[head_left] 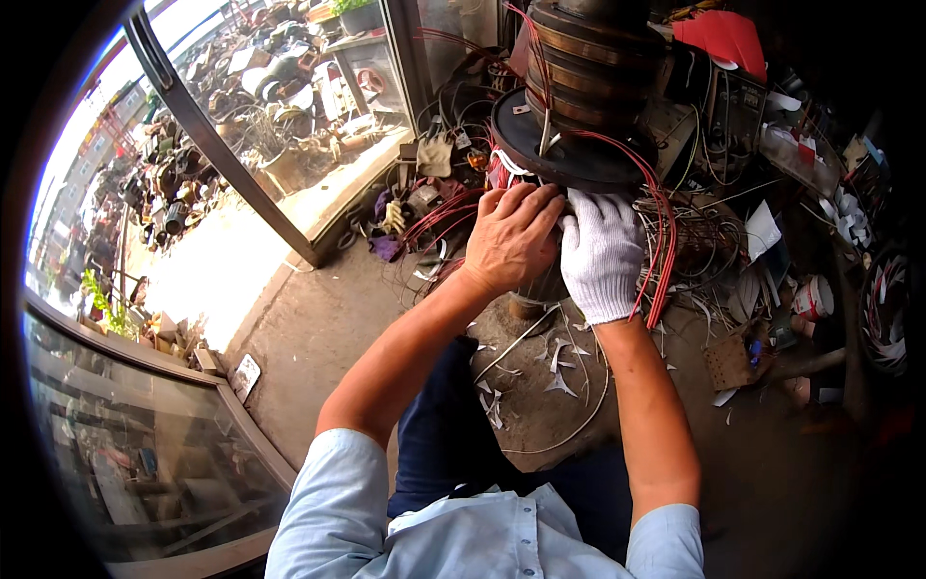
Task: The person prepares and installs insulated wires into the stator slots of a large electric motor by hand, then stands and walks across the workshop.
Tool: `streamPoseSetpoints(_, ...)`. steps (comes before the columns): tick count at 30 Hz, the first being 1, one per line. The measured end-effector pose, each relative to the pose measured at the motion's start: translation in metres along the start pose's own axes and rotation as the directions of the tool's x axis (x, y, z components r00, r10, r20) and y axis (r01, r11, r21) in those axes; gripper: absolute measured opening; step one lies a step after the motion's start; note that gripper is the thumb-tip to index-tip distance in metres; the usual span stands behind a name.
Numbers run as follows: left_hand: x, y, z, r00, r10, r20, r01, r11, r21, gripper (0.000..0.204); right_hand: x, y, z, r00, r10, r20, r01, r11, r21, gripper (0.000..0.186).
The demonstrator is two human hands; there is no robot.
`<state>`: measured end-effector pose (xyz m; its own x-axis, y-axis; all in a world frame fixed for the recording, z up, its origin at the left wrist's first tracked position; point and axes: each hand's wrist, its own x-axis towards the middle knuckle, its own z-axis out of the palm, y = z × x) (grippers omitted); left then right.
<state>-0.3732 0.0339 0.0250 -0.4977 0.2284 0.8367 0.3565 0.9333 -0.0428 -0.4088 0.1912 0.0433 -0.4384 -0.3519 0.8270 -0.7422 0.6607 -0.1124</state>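
Just below a round black plate [579,152] with stacked coppery-brown rings [584,68] on it, my bare left hand [511,232] has its fingers curled at the rim, tips hidden. My right hand [603,253], in a white knitted glove, is beside it with fingers bent under the rim; what either holds is hidden. Red wires [662,275] loop down past the glove and also spread left of my bare hand, along with white leads.
An open glazed doorway [301,246] at left shows heaped scrap [260,68] outside. A glass panel [135,434] stands lower left. Tangled wire, a white bucket [812,301] and a rusty perforated box [733,357] crowd the right. White scraps [559,381] litter the floor [367,289].
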Motion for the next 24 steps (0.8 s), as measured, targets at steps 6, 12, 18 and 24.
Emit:
streamPoseSetpoints(6, -0.007, -0.009, -0.014, 0.995, -0.071, -0.077, 0.046, 0.957, -0.287, 0.040, 0.001, -0.014, 0.003, 1.000, -0.024, 0.006, 0.023, 1.000, 0.013, 0.036)
streamPoseSetpoints(12, 0.059, -0.015, -0.041, 0.915, -0.358, -0.188, 0.342, 0.933, -0.112, 0.038, -0.003, -0.026, 0.001, 0.993, 0.052, 0.110, -0.046, 0.997, -0.057, 0.042)
streamPoseSetpoints(18, 0.105, -0.020, -0.040, 0.817, -0.517, 0.257, 0.558, 0.820, -0.125, 0.033, 0.001, -0.021, 0.001, 0.995, 0.032, 0.099, -0.025, 0.997, -0.069, 0.039)
streamPoseSetpoints(24, 0.088, -0.051, -0.025, 0.792, -0.580, 0.191, 0.571, 0.592, -0.569, 0.039, 0.001, -0.022, -0.002, 0.989, 0.037, 0.140, -0.021, 0.993, -0.118, 0.040)
